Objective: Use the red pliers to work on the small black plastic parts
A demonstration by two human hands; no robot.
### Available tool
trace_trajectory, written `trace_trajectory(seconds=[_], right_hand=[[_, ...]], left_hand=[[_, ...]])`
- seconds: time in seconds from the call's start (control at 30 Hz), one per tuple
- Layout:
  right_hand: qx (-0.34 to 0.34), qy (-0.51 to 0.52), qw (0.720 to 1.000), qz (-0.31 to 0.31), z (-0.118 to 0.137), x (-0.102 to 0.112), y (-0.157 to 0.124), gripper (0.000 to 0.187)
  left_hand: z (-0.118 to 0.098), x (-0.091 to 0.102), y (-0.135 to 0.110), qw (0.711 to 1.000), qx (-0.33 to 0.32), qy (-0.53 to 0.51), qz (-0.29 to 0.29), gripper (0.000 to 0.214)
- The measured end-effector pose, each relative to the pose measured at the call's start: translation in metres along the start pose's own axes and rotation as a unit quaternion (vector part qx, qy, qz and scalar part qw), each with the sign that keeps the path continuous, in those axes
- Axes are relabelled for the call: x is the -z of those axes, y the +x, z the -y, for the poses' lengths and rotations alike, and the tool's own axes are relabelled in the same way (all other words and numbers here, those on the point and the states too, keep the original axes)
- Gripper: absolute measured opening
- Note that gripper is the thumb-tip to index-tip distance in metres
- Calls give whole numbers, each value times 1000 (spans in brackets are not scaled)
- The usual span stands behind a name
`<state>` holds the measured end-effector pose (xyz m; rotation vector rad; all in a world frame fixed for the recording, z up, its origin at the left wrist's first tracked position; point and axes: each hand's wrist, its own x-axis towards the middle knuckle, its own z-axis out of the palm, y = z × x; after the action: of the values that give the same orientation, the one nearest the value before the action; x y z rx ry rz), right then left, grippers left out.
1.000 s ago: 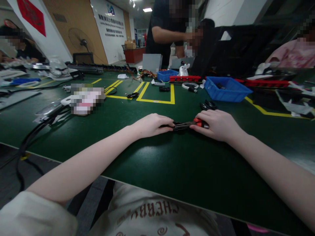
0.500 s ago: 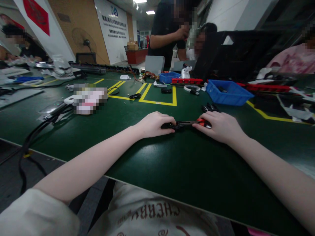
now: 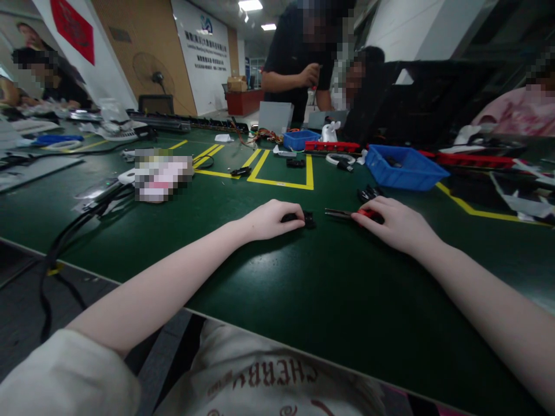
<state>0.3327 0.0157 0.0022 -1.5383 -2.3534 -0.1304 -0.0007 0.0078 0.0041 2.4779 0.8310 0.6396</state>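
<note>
Thumb and fingers of my left hand (image 3: 277, 221) are closed on a small black plastic part (image 3: 309, 219), whose right end sticks out past the fingertips. Its exact kind I cannot make out. My right hand (image 3: 396, 222) grips red-handled pliers (image 3: 340, 214) with long thin metal jaws. The jaws point left toward the black part, with a short gap of green table between them. Just behind my right hand lies a bunch of black cable pieces (image 3: 368, 193), partly hidden by it.
A blue bin (image 3: 405, 173) stands beyond my right hand, and a smaller blue bin (image 3: 299, 139) farther back. Yellow tape (image 3: 281, 184) marks the green table. Black clips (image 3: 296, 163) and a white cable (image 3: 340, 158) lie behind. Thick black cables (image 3: 65, 242) cross the left edge. A person (image 3: 299, 69) stands opposite.
The pliers have drawn back to the right, and their jaws are now apart from the black part. My left hand still holds that part in nearly the same place.
</note>
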Motion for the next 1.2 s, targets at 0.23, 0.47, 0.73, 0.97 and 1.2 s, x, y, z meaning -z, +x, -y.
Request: trace_trajectory(seconds=[0.23,0.47,0.73,0.97,1.2], right_hand=[[-10,-2,1000,17,2,0,1,61],[-8,-13,1000,21,3,-1,0,61],[-17,-20,999,37,3,0,1,64],[38,-23,998,41,0,3,0,66],[81,-16,996,28,21,-3,-3,62]], left_hand=[[5,-2,1,1000,19,-6,0,17],[16,-3,3,998,-46,-7,-47,13],[8,6,-1,1000,-3,9,-16,13],[12,3,1,999,-9,6,-34,5],[20,5,2,999,8,-45,-21,8]])
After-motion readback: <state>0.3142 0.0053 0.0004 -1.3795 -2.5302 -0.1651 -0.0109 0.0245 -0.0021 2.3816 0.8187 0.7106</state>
